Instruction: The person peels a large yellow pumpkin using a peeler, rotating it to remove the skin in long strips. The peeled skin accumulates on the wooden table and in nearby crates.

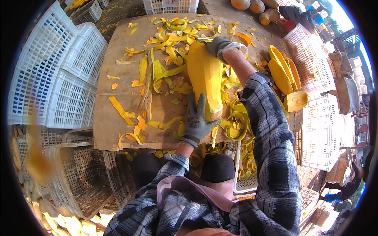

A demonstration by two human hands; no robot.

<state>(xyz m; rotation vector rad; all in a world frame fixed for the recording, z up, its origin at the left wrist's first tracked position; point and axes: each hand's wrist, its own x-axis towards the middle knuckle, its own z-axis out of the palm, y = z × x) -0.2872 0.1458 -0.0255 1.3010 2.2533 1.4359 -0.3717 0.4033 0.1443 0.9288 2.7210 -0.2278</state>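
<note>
A long yellow squash, its skin peeled to facets, lies lengthwise before me on a wooden board table. My gloved left hand grips its near end, thumb and fingers around the base. At the far end, my gloved right hand is closed on a thin metal tool, apparently a peeler, whose handle the fingers mostly hide. The tool lies close to or against the squash's far end; contact cannot be told. Yellow-green peel strips surround the squash, and a coil of peel sits right of its base.
Hollowed squash pieces rest at the table's right side, beside white plastic crates. More white crates stand at left. Whole squashes lie at the far right. Under the near edge, a crate holds peels. Another person is at far right.
</note>
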